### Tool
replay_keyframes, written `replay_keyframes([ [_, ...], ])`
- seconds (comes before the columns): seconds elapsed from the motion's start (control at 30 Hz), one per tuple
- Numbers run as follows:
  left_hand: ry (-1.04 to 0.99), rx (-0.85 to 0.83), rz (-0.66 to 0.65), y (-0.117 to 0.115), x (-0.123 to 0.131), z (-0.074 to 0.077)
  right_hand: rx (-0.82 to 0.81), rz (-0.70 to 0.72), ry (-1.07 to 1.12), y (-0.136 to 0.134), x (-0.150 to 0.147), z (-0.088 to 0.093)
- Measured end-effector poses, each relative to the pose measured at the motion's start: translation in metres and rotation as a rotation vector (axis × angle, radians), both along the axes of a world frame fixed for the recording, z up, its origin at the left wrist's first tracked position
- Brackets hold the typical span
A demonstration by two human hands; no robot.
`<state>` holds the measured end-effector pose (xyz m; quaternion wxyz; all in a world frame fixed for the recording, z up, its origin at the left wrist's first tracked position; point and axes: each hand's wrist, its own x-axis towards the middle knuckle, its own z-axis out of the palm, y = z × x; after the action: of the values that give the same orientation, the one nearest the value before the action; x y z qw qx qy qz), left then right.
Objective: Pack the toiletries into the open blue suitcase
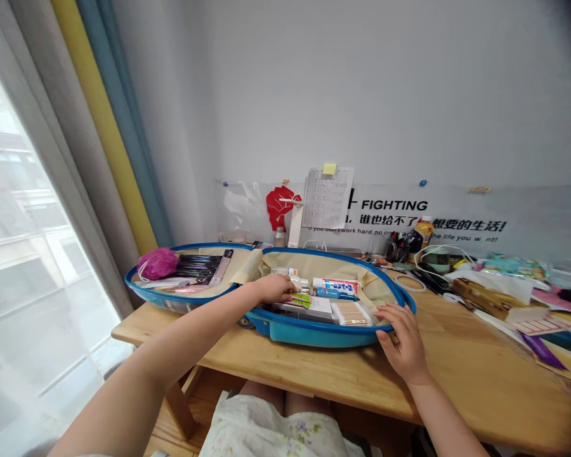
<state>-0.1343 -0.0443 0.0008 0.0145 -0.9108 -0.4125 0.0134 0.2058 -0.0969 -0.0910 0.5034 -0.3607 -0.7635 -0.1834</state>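
Suitcase (314, 337): open on the table (466, 368), neither side shut.
Inside, left: purple puff (158, 263).
Inside, right: blue bottle (335, 294), cotton swabs (351, 313); what remains, unclear.
Your left hand (273, 289): curled by the green packet (301, 300); grip hidden, cannot tell.
Your right hand (403, 343): half open across the near right rim (356, 329), holding nothing.

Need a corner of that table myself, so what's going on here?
A person sits at a wooden table with a blue suitcase lying open on it. Their left hand is inside the right half, its fingers by a green item; whether they grip it is hard to tell. Their right hand is at the rim, near a pack of thin sticks. A blue bottle also lies in that half, and a purple mesh puff in the left one.
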Motion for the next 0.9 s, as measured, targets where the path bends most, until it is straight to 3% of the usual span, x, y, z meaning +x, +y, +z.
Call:
replay_keyframes([
  [0.17, -0.037, 0.031, 0.041, -0.004, 0.005, -0.001, 0.025, 0.013, -0.012, 0.000, 0.001, 0.002],
  [0.3, -0.134, 0.150, 0.197, -0.001, -0.009, 0.015, 0.013, 0.015, -0.027, 0.000, 0.002, 0.002],
  [0.4, -0.214, 0.294, 0.474, 0.003, -0.053, 0.035, 0.021, 0.027, -0.017, 0.001, 0.002, 0.001],
  [0.5, -0.255, 0.399, 0.862, -0.004, -0.119, 0.047, 0.021, 0.026, -0.016, 0.001, 0.002, 0.000],
  [0.67, -0.256, 0.341, 1.391, -0.041, -0.221, 0.037, 0.022, 0.015, -0.020, 0.002, 0.003, -0.001],
  [0.77, -0.253, 0.254, 1.517, -0.052, -0.254, 0.026, 0.007, 0.013, -0.008, 0.003, 0.004, -0.002],
  [0.9, -0.269, 0.203, 1.547, -0.048, -0.271, 0.019, 0.014, 0.016, -0.005, 0.003, 0.005, -0.003],
])
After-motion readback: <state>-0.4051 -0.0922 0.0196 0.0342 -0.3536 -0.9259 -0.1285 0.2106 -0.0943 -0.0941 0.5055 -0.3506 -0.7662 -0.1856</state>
